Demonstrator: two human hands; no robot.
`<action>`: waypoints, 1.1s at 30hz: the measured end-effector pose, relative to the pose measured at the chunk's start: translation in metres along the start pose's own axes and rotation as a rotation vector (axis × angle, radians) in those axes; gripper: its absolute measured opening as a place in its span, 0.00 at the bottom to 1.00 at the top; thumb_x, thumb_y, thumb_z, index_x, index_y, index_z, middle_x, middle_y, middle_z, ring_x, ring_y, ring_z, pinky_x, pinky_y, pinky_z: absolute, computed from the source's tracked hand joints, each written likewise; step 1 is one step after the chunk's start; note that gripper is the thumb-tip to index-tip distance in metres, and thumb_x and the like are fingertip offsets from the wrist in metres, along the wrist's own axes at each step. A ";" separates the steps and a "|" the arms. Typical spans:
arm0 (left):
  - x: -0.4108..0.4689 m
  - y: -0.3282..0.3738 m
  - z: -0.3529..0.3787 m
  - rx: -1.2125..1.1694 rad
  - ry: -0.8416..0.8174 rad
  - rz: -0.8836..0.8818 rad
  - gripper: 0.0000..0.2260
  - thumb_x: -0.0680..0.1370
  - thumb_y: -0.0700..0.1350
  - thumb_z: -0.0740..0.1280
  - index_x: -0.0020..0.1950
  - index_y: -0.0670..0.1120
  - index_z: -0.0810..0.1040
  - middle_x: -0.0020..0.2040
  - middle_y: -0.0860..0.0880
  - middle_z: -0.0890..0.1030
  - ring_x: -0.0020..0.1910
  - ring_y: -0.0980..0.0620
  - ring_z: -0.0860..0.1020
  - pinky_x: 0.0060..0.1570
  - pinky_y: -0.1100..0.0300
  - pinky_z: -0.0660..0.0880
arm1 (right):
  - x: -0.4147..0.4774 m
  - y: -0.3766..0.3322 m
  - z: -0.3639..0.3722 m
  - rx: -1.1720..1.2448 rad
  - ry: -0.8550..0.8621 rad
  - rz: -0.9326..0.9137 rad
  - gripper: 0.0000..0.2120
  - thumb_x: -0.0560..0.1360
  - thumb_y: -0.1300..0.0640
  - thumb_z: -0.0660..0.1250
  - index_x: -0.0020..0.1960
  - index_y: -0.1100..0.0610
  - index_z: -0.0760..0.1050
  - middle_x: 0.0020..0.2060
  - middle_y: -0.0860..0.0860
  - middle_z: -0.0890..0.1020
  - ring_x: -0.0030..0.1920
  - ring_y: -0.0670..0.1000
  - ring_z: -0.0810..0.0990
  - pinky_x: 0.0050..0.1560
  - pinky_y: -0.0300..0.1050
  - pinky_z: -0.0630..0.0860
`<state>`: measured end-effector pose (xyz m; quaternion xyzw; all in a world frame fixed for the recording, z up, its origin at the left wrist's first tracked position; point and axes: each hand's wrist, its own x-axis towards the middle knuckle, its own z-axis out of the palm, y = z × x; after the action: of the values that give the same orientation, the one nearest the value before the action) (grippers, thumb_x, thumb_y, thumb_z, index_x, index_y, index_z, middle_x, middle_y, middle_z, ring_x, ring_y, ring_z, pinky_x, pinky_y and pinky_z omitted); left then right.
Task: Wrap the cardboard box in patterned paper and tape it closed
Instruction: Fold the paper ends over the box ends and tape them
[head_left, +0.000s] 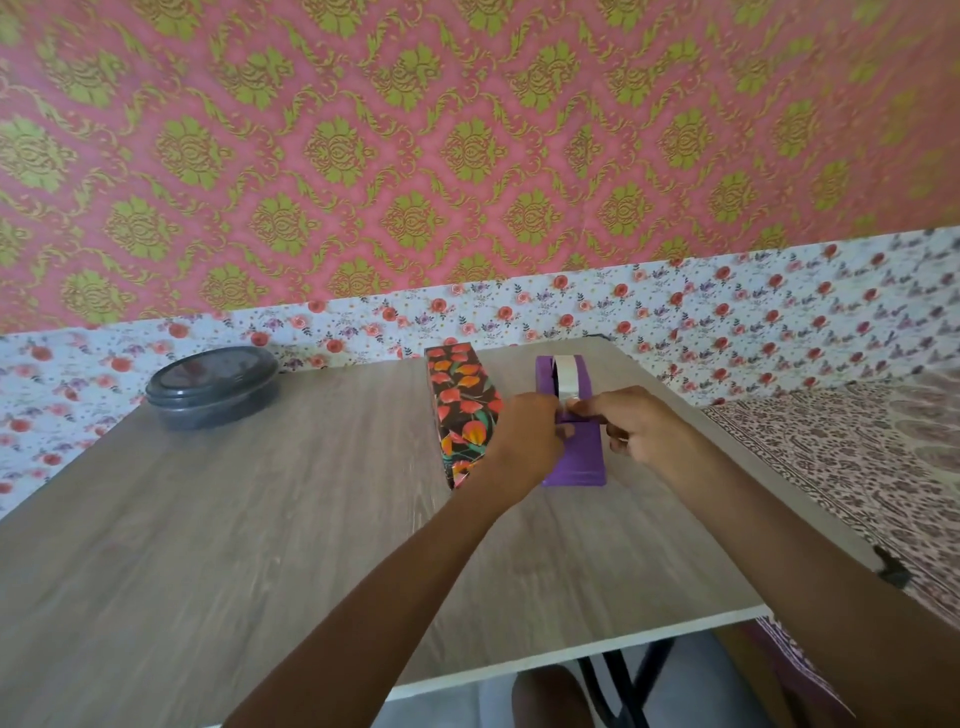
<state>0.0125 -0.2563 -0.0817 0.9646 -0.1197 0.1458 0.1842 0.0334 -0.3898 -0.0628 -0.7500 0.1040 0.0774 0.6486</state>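
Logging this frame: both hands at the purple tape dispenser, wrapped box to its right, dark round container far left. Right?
One slip: the head view shows the wrapped box left of the purple tape dispenser, not right. The left hand and right hand are both at the dispenser; the dark round container is far left.

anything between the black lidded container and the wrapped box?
Nothing: the head view shows only bare tabletop between the black lidded container and the wrapped box. The left hand and right hand are at the purple tape dispenser.
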 end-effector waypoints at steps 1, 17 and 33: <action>0.000 0.000 0.003 -0.053 0.016 -0.019 0.06 0.79 0.39 0.66 0.52 0.39 0.81 0.47 0.41 0.82 0.46 0.44 0.80 0.40 0.58 0.71 | 0.001 0.000 0.001 0.017 -0.003 0.019 0.08 0.74 0.63 0.73 0.39 0.60 0.76 0.31 0.51 0.74 0.17 0.42 0.68 0.21 0.35 0.62; 0.003 0.001 0.012 -0.151 0.140 -0.156 0.05 0.76 0.38 0.68 0.49 0.39 0.82 0.45 0.41 0.83 0.42 0.45 0.81 0.44 0.52 0.79 | 0.005 0.012 0.015 0.119 0.190 -0.045 0.12 0.67 0.59 0.80 0.47 0.64 0.84 0.44 0.58 0.85 0.30 0.50 0.76 0.21 0.37 0.65; -0.006 0.005 0.017 -0.071 0.198 -0.130 0.03 0.78 0.38 0.67 0.49 0.41 0.81 0.44 0.43 0.82 0.41 0.48 0.79 0.40 0.56 0.74 | -0.039 0.025 0.000 0.073 0.021 -0.020 0.08 0.77 0.55 0.70 0.48 0.61 0.81 0.39 0.53 0.83 0.34 0.48 0.80 0.37 0.42 0.76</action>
<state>0.0095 -0.2664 -0.0971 0.9441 -0.0430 0.2237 0.2382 -0.0107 -0.3915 -0.0768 -0.7277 0.1060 0.0590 0.6751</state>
